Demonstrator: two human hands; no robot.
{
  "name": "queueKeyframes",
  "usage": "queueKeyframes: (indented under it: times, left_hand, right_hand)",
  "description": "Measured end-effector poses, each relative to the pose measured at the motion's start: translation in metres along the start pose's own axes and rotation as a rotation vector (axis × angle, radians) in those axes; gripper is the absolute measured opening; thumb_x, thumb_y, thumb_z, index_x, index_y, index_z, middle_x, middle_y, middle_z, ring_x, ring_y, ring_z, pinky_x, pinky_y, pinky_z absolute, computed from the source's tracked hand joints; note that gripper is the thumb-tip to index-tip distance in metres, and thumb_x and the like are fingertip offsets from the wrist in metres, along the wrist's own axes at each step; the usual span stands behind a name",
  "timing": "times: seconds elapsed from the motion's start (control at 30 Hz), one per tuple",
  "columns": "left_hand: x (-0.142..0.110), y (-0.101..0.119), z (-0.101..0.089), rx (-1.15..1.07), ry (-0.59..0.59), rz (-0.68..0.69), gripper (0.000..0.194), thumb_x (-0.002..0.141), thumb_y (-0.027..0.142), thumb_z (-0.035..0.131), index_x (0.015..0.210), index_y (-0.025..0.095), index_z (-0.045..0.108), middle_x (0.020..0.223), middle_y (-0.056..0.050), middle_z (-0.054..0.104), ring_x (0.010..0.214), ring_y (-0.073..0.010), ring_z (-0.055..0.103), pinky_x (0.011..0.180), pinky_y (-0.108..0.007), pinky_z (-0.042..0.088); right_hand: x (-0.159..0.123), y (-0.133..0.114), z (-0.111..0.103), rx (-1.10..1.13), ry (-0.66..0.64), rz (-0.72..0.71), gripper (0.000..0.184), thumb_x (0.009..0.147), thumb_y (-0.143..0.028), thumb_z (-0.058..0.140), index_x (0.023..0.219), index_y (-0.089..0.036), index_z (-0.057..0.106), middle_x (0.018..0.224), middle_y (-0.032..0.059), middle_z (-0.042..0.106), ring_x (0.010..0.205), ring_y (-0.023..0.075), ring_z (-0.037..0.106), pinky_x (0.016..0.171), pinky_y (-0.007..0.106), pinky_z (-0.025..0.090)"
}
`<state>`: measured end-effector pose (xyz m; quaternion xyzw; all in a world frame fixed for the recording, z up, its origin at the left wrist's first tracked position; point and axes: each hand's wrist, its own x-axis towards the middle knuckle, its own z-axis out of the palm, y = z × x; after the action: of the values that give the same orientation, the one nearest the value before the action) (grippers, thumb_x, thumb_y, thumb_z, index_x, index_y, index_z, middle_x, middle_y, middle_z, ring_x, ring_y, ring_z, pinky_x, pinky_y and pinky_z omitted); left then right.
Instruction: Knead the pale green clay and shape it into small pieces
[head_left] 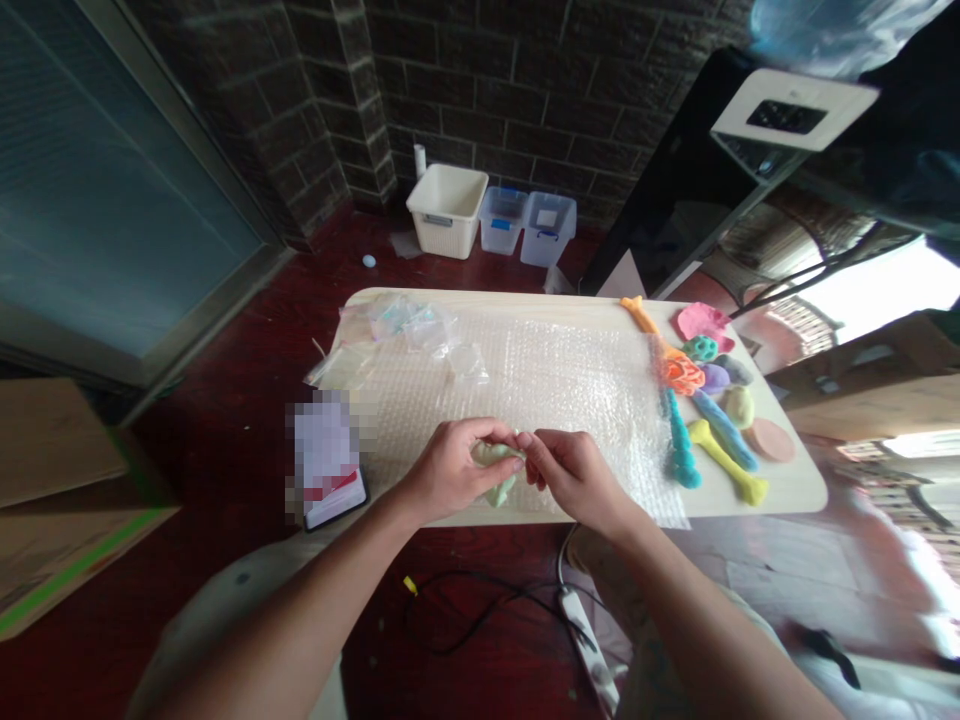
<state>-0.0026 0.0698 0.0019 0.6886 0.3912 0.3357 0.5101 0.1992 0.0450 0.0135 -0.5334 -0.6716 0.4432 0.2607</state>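
Note:
My left hand [461,465] is closed round a pale green piece of soft modelling clay [498,490], above the table's near edge. Part of the clay hangs below the fingers, and the rest is covered by them. My right hand [568,470] meets it at the right end, thumb and forefinger pinched together where the clay runs out between the fingertips. Under both hands lies a sheet of bubble wrap [555,370]. To the right are shaped clay pieces, among them a yellow bone-like one [731,463], a teal stick [681,445] and an orange rose-like lump [684,374].
The pale table [799,490] has crumpled clear plastic bags [420,325] at its far left. A phone-like device [337,505] lies at the left edge. Storage bins [448,215] stand by the brick wall. Below are a power strip [589,645] and cables; a cardboard box [67,490] sits left.

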Motion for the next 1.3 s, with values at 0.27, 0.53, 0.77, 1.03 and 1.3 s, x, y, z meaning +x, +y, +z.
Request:
queueKeyframes:
  times: [0.27,0.53,0.77,1.03,1.3]
  left_hand:
    - [0.002,-0.002,-0.002,0.009,0.072,-0.004,0.010,0.086,0.025,0.070,0.092,0.017,0.072,0.089,-0.004,0.074,0.085,-0.0178,0.069,0.078,-0.028,0.052]
    - [0.001,-0.001,-0.002,-0.010,0.064,-0.017,0.015,0.090,0.028,0.069,0.097,0.017,0.074,0.096,-0.005,0.077,0.091,-0.0194,0.071,0.083,-0.029,0.053]
    - [0.001,-0.005,-0.002,-0.034,-0.004,-0.028,0.019,0.093,0.035,0.068,0.096,0.018,0.077,0.095,-0.006,0.079,0.090,-0.0203,0.073,0.081,-0.029,0.054]
    - [0.003,-0.002,-0.003,0.021,0.037,0.002,0.018,0.095,0.030,0.064,0.090,0.017,0.075,0.087,-0.003,0.076,0.083,-0.0179,0.069,0.076,-0.026,0.050]
    - [0.002,-0.003,0.000,0.092,0.049,0.029,0.015,0.094,0.026,0.063,0.090,0.017,0.074,0.088,-0.004,0.076,0.085,-0.0187,0.070,0.078,-0.027,0.050]
  right_hand:
    - [0.005,-0.001,-0.004,0.336,0.024,0.014,0.038,0.093,-0.055,0.070,0.088,-0.018,0.069,0.073,0.0019,0.066,0.063,0.0134,0.057,0.056,0.025,0.044]
    - [0.007,0.007,-0.002,0.380,0.101,-0.070,0.026,0.085,-0.045,0.083,0.089,-0.020,0.077,0.083,0.0053,0.074,0.076,0.0182,0.067,0.070,0.033,0.055]
    - [0.006,0.008,-0.003,0.246,0.168,-0.154,0.021,0.087,-0.042,0.081,0.091,-0.022,0.081,0.085,0.0071,0.077,0.077,0.0202,0.070,0.068,0.034,0.057]
    - [0.003,0.001,-0.005,-0.009,0.156,-0.287,0.015,0.097,-0.026,0.068,0.107,-0.024,0.080,0.094,0.0078,0.077,0.082,0.0203,0.071,0.073,0.035,0.056]
    - [-0.002,-0.002,0.002,-0.211,0.200,-0.377,0.010,0.091,-0.013,0.061,0.092,-0.020,0.068,0.078,0.0033,0.067,0.069,0.0159,0.064,0.065,0.029,0.052]
